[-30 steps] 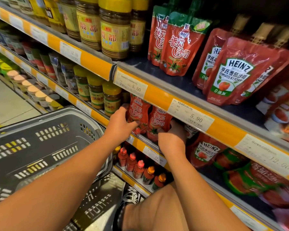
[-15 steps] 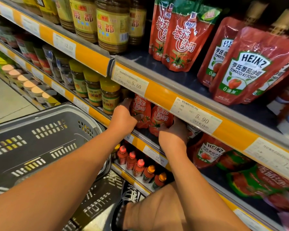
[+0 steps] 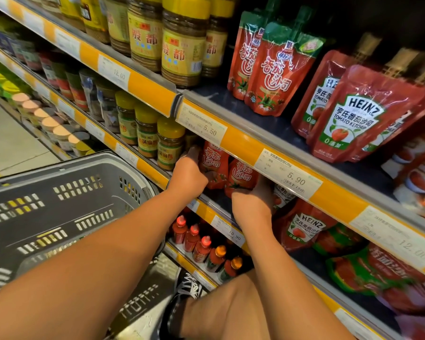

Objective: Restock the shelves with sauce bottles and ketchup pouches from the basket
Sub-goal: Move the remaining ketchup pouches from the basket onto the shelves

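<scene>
On tiered shelves (yellow-edged), ketchup pouches stand.

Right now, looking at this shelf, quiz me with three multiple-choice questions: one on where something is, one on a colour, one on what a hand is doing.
1. The grey basket sits: A left of the arms, B on the top shelf, C behind the Heinz pouches.
2. The jar lids on the top shelf are: A blue, B yellow, C white.
3. The left hand: A hangs idle, B grips a red pouch, C holds a bottle.

A: the basket lies lower left.
B: the lids show yellow.
C is wrong; B: its fingers curl round the pouch.
</scene>
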`<move>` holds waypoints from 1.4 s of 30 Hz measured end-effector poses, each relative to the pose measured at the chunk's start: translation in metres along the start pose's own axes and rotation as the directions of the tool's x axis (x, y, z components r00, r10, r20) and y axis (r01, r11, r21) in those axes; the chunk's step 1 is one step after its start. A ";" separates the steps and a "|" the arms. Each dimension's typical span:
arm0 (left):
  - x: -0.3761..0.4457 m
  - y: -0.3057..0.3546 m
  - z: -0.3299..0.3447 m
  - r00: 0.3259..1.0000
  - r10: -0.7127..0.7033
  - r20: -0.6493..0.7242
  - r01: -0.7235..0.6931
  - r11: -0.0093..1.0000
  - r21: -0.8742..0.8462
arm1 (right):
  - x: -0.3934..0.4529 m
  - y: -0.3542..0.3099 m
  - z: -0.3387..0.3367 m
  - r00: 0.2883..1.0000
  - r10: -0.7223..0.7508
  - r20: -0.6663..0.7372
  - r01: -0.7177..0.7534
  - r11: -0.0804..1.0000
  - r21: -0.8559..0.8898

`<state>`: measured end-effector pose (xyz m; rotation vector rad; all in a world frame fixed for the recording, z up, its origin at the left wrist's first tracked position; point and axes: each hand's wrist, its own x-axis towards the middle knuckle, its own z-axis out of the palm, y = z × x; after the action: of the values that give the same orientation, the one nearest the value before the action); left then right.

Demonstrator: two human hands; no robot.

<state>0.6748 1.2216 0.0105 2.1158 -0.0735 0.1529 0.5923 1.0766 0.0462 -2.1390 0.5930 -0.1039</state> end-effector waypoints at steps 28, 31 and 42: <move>-0.194 -0.207 -0.308 0.855 -0.306 -0.419 0.455 0.829 0.324 | -0.116 -0.064 0.165 0.613 -0.493 0.617 0.713 0.682 -0.164; -0.217 -0.241 -0.333 0.798 -0.363 -0.481 0.561 0.739 0.373 | -0.133 -0.065 0.202 0.531 -0.453 0.716 0.750 0.644 -0.149; -0.227 -0.305 -0.333 0.666 -0.535 -0.520 0.721 0.639 0.267 | -0.143 -0.056 0.331 0.450 -0.313 0.837 0.788 0.581 -0.207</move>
<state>0.4583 1.6633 -0.1066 2.3861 1.0731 0.1737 0.5816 1.4150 -0.0894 -2.6076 -0.7652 0.6405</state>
